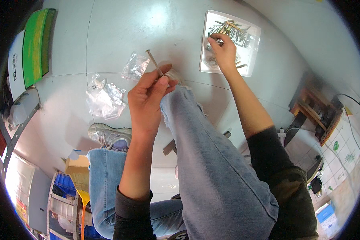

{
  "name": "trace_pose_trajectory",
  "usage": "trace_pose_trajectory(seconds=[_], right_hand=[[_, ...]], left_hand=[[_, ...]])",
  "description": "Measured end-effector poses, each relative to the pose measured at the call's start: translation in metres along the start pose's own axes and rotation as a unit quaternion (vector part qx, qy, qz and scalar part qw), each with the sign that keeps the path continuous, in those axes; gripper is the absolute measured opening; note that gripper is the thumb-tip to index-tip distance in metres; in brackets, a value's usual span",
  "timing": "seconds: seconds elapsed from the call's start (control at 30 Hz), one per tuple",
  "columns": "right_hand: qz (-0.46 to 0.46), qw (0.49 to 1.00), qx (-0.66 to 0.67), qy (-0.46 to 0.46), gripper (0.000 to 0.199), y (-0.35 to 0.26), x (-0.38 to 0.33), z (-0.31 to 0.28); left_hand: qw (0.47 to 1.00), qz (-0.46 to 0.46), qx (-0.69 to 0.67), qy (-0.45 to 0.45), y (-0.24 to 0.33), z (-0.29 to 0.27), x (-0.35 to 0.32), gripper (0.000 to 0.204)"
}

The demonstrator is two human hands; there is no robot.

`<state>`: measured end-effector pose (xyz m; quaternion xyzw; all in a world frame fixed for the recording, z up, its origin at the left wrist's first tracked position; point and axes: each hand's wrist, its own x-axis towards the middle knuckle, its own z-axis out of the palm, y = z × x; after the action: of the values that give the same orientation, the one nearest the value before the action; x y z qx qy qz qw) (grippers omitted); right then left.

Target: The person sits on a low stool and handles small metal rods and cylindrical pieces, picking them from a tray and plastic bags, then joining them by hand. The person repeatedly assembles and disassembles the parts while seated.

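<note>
Grey floor (120, 32) spreads beneath us. Our left hand (146, 100) pinches a long bolt (154, 63) near its lower end; stiff, light, slick metal, best gripped mid-shank. Our right hand (224, 50) closes on bolts in the white tray (254, 34).

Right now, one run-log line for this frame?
left hand: holds long bolt upright-tilted | right hand: reaching into white tray of bolts, grip unclear | clear plastic bags: on floor beside left hand
</note>
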<state>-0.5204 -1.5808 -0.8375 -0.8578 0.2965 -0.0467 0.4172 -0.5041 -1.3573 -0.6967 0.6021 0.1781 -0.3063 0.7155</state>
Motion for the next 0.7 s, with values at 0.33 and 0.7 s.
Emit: trace_pose_trajectory(seconds=[0.33, 0.7], right_hand=[[0.100, 0.920, 0.357, -0.129, 0.018, -0.126, -0.069, -0.047], [0.088, 0.886, 0.436, -0.132, 0.017, -0.137, -0.074, -0.061]], left_hand=[[0.998, -0.011, -0.033, -0.058, 0.007, 0.018, 0.008, 0.022], [0.990, 0.001, -0.077, -0.115, 0.016, 0.034, 0.016, 0.019]])
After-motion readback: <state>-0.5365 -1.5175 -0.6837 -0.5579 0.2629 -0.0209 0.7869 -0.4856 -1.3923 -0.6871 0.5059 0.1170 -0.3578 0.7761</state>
